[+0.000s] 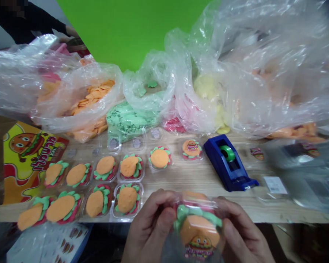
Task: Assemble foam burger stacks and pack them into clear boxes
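My left hand point(153, 228) and my right hand point(242, 233) hold a clear plastic box point(199, 230) between them, at the table's front edge. Fingers and thumbs close on its two sides. Inside is a burger-shaped marshmallow with orange buns, a green frilly layer and a red layer; a burger sticker shows on the lid. Beyond my hands stands a similar stickered box point(192, 149), beside a blue tape dispenser point(230, 164) with a green roll. To the left, several clear trays hold burgers without visible stickers, such as the nearest burger point(127, 199).
Large clear bags line the back, holding orange pieces point(95, 96), green pieces point(131, 117), pink pieces point(181, 117) and yellow pieces point(210, 91). A yellow printed carton point(24, 160) stands left. Blurred plastic lids point(312, 182) lie right. A person's arm point(49, 18) shows at upper left.
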Motion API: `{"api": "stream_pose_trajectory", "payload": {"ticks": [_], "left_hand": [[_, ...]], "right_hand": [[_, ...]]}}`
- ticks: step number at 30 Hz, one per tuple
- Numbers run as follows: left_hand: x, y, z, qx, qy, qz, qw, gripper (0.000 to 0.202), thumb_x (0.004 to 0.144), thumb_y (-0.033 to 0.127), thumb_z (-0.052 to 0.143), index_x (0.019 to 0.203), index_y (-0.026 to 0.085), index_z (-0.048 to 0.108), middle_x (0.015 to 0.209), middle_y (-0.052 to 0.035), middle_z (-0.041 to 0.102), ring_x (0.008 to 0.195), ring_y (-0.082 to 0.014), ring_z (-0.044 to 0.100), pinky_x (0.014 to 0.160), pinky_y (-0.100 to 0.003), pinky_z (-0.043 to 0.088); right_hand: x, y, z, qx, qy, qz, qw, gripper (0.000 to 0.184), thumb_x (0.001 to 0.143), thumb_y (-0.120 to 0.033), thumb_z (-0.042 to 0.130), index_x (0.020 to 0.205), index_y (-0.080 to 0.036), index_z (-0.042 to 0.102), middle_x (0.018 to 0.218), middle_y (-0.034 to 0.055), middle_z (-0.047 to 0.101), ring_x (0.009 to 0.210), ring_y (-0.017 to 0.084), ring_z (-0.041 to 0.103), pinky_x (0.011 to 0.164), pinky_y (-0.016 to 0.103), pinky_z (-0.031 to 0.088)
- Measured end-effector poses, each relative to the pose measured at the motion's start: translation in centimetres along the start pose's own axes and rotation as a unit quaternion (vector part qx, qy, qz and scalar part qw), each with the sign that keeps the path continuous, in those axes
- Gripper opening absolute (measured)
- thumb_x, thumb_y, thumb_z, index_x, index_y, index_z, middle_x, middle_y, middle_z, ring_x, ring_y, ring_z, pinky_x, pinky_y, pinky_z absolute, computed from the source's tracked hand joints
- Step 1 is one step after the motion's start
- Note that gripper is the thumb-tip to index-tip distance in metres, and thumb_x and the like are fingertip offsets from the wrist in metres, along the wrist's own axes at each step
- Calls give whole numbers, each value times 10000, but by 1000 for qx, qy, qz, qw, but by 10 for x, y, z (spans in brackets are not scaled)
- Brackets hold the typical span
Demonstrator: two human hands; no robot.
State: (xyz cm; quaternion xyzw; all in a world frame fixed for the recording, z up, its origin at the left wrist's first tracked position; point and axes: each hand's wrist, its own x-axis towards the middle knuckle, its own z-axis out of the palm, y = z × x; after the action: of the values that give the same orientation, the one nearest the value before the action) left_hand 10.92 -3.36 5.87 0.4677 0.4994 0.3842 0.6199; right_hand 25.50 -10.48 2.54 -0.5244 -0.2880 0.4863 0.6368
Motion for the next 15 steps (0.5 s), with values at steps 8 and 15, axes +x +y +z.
{"api": "stream_pose_trajectory", "payload": {"ticks": [8, 15], "left_hand": [[-1, -4, 1, -5, -60, -16, 998, 145, 810, 377, 604, 794, 263, 693, 736, 5, 583, 713, -124, 545, 664, -198, 427], [19, -20, -19, 86, -180, -87, 976, 215, 875, 329, 492, 849, 198, 660, 781, -18, 578, 745, -147, 546, 688, -234, 426]], "right_hand": [[2, -3, 0, -53, 33, -43, 997, 154, 852, -307, 577, 916, -316, 717, 751, 23, 630, 696, 157, 618, 627, 243, 508], [-13, 21, -16, -143, -28, -31, 989, 194, 819, -198, 601, 936, -308, 710, 781, 21, 683, 729, 161, 652, 653, 224, 526]]}}
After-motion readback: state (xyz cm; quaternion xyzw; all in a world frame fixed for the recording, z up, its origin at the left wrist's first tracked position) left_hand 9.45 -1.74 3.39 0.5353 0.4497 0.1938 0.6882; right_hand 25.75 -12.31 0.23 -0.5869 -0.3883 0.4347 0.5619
